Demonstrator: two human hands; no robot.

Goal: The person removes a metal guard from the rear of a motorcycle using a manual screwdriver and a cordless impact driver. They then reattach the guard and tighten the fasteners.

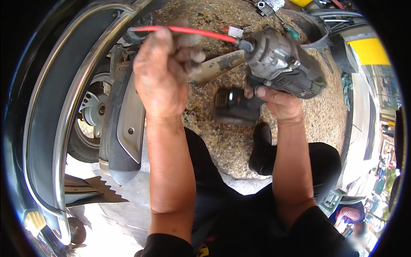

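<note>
My right hand (pixel 280 103) is wrapped round the handle of a black and grey cordless impact wrench (pixel 280 64). The wrench's nose points to the upper left, and its battery (pixel 237 106) hangs below the grip, blurred by motion. From the nose a thin, slightly curved red rod (pixel 201 32) reaches leftward to my left hand (pixel 160 70). The left fingers are curled, with the thumb side closed over the rod; the other fingertips are smeared by motion. Beyond the left hand, the rod's far end lies close to the vehicle's lower parts.
At left stands a scooter-like vehicle with a chrome rail (pixel 81 103), a wheel (pixel 92 109) and a grey exhaust muffler (pixel 126 124). A worn flat metal piece (pixel 218 67) lies on the pebbled ground. Farther back are a green-handled screwdriver (pixel 291 31) and a yellow-marked panel (pixel 368 51).
</note>
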